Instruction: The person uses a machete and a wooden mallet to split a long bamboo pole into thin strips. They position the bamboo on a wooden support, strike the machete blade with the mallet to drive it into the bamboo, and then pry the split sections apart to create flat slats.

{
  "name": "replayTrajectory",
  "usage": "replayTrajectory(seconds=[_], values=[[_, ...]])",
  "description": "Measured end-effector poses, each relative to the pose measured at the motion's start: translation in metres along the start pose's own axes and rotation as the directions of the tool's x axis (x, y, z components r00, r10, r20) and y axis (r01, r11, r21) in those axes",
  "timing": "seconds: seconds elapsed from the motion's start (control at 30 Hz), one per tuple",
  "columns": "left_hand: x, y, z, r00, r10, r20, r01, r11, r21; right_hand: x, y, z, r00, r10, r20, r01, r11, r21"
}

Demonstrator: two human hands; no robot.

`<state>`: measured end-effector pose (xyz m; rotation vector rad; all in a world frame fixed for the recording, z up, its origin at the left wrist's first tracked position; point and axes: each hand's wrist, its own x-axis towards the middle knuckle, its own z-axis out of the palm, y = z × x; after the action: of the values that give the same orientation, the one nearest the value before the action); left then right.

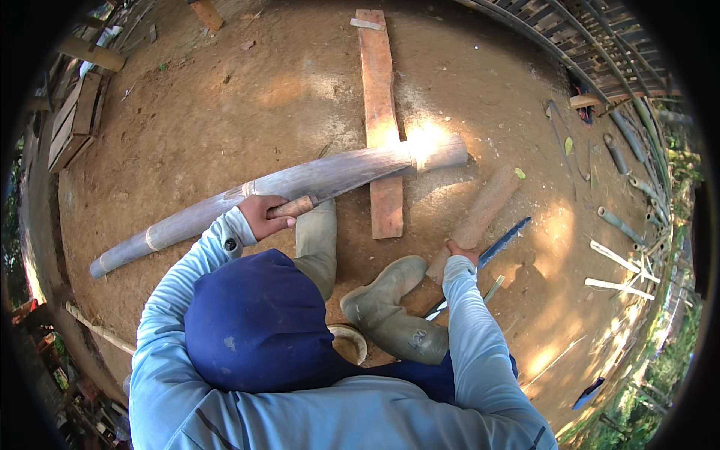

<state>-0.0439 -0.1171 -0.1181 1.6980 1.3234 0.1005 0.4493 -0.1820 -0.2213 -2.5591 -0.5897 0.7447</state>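
Observation:
A long grey bamboo pole (330, 176) lies on the dirt, its right end resting across a reddish wooden plank (379, 90). My left hand (259, 216) is closed on the wooden handle of a blade tool (294, 207) that is pressed against the near side of the pole. My right hand (459, 251) grips the lower end of a thick reddish wooden billet (486, 206), which points up and to the right, apart from the pole. The blade itself is mostly hidden against the bamboo.
My two rubber boots (390, 311) are planted just below the pole. A blue strip (504, 241) lies by the billet. Cut bamboo pieces and pale split strips (619, 285) lie at the right, a slatted fence (600, 45) at top right, a wooden crate (71, 124) at left.

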Motion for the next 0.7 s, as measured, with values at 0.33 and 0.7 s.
replayTrajectory(seconds=[0.33, 0.7], values=[[0.004, -0.006, 0.004, 0.993, 0.006, 0.119, 0.002, 0.997, -0.073, -0.070, -0.044, 0.028, 0.734, -0.677, 0.051, 0.674, 0.717, -0.180], [0.021, 0.039, 0.038, 0.970, 0.203, 0.130, -0.176, 0.964, -0.198, -0.255, -0.105, 0.118, 0.564, -0.301, 0.769, -0.290, 0.800, 0.526]])
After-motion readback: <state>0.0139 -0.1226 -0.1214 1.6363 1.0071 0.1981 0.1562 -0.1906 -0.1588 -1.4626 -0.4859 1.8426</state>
